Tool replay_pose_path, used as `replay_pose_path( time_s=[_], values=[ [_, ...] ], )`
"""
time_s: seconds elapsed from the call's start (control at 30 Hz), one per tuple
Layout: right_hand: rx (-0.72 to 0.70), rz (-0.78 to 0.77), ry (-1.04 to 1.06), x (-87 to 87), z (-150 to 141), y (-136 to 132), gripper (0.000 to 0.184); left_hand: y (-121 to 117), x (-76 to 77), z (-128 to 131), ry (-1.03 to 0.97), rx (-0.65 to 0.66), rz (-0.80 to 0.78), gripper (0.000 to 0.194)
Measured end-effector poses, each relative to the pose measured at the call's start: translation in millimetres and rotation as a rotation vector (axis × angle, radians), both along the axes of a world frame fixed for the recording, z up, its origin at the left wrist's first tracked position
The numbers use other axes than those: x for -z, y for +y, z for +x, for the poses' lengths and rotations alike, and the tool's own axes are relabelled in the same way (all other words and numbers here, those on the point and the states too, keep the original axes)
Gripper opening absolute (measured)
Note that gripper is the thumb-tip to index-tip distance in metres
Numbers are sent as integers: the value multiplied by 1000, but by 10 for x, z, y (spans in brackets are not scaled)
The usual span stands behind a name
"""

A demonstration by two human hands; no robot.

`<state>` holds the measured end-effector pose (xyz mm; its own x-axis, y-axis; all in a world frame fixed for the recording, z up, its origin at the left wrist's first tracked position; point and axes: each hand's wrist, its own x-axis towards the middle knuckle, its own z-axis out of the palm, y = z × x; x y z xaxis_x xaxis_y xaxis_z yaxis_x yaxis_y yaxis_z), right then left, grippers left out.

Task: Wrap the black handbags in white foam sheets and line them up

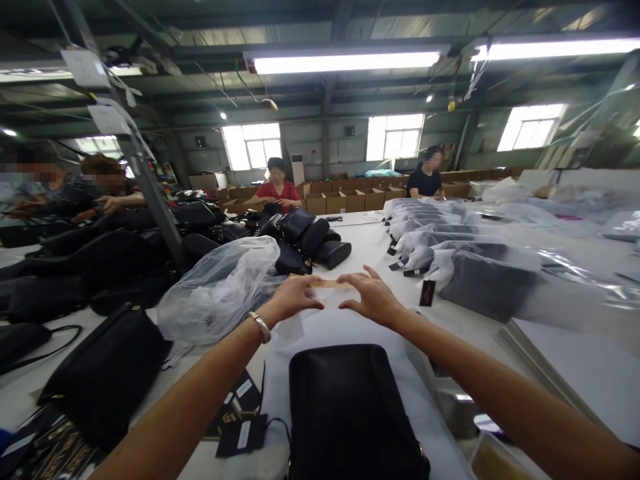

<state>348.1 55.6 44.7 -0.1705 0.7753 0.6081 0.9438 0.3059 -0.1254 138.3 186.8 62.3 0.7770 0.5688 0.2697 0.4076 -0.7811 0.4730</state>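
Note:
My left hand (pixel 296 295), with a silver bracelet at its wrist, holds one end of a thin tan strip (pixel 330 284) in its curved fingers. The other end is in my right hand (pixel 369 297); both thumbs point inward below the strip. Whether it is paper, tape or card I cannot make out. Beneath and nearer to me, a black bag (pixel 345 407) lies flat on a white sheet (pixel 280 363). A black hang tag (pixel 243 435) on a cord lies to the bag's left.
Black bags (pixel 107 367) crowd the left, beside crumpled clear plastic (pixel 220 287). Wrapped bags with tags (pixel 485 280) stand in a row at right, behind stacked white boards (pixel 575 380). A slanted metal post (pixel 155 200) rises at left. Several co-workers and cardboard boxes (pixel 353 200) are beyond.

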Motion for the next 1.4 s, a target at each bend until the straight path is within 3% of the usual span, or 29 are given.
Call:
replay_pose_path(
  time_s=[0.13,0.23,0.33,0.4,0.5,0.6,0.8,0.93,1.0,1.1,1.13,1.2,1.27,1.3,1.33,1.4],
  values=[
    [-58,43,-22,27,10,57,14,90,-12,38,16,156,-157,62],
    [-65,88,-23,34,3,63,28,127,-7,50,51,219,-290,53],
    [-142,93,-70,11,-17,61,44,135,21,49,72,248,-387,65],
    [-203,87,-105,-11,-32,66,42,126,39,43,79,271,-434,67],
    [-240,102,-95,-27,-48,84,23,112,51,32,94,308,-478,68],
    [-264,112,-64,-40,-65,80,5,145,65,42,110,312,-469,67],
    [-241,111,-47,-171,-188,-135,8,441,119,235,98,217,-290,61],
    [-237,87,-55,-188,-327,-370,11,535,21,382,28,91,-103,46],
    [-247,90,-75,-137,-391,-488,13,411,-93,356,-45,16,-12,37],
    [-250,113,-115,-14,-462,-671,15,-37,-279,114,-130,-23,64,43],
    [-252,120,-133,31,-478,-735,16,-236,-322,-14,-131,8,67,44],
    [-250,129,-175,114,-501,-861,18,-647,-337,-298,-3,237,-5,46],
    [-234,121,-216,179,-512,-974,19,-999,-222,-555,202,379,25,62],
    [-216,102,-234,205,-512,-1021,20,-1131,-116,-655,228,359,95,75],
    [-196,76,-249,228,-509,-1061,23,-1229,15,-732,228,308,178,77],
    [-148,12,-278,272,-488,-1115,32,-1335,309,-825,187,182,311,63]
  ],
)
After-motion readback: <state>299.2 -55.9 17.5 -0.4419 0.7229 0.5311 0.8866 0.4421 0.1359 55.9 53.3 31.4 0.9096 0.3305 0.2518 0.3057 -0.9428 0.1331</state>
